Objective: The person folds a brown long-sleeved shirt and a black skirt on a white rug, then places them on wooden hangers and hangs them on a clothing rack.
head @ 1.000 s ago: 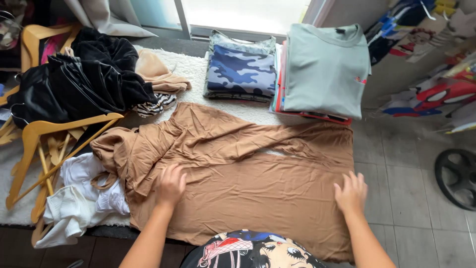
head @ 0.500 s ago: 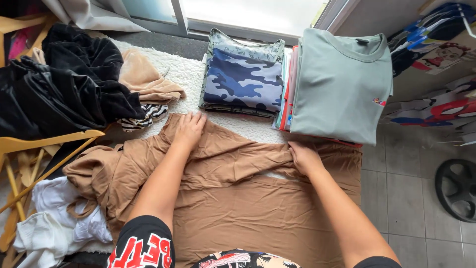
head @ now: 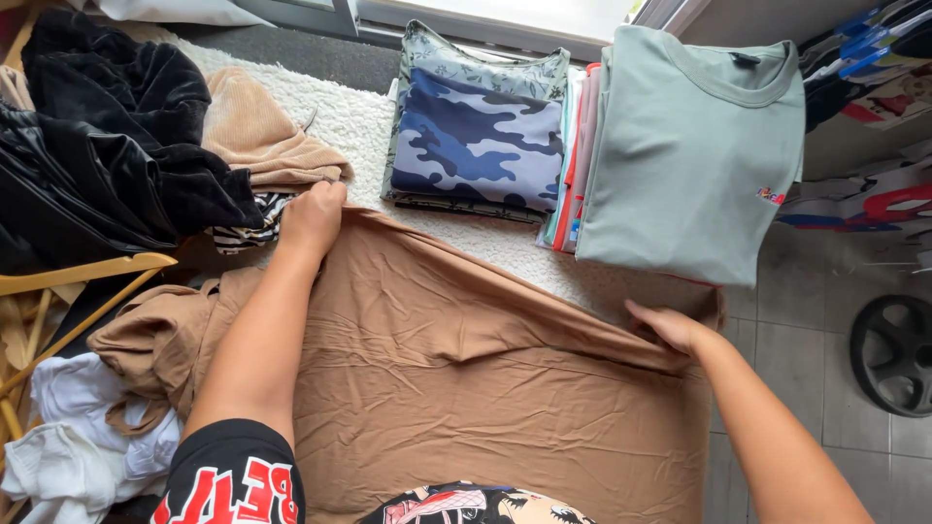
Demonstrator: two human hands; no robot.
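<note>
Looking down from the head camera, I am seeing a black short sleeve with red and white lettering (head: 233, 475) closest to me, at the bottom edge. Spreading out beyond it is a large tan, soft, wrinkled fabric garment (head: 466, 388), lying flat across the middle of the floor space with its far edge lifted into a ridge.

My left hand (head: 313, 215) is gripping the far left corner of that tan garment, fingers curled closed around the cloth. My right hand (head: 665, 325) is pinching the far right edge of the same garment, fingers folded tight on a fold of it, thumb side hidden.

To the left, a crumpled white cloth (head: 68, 437) is lying beside pale wooden hangers (head: 83, 277), and a heap of black velvety clothing (head: 107, 155) is sitting beyond them, with a beige ribbed knit piece (head: 257, 136) just beside my left hand.

Farther off, on a cream shaggy rug (head: 349, 116), a folded blue camouflage shirt (head: 476, 131) is resting next to a stack topped by a folded sage-green T-shirt (head: 684, 155). At the right, a black round weight plate (head: 893, 354) is lying on grey floor tiles (head: 796, 349).
</note>
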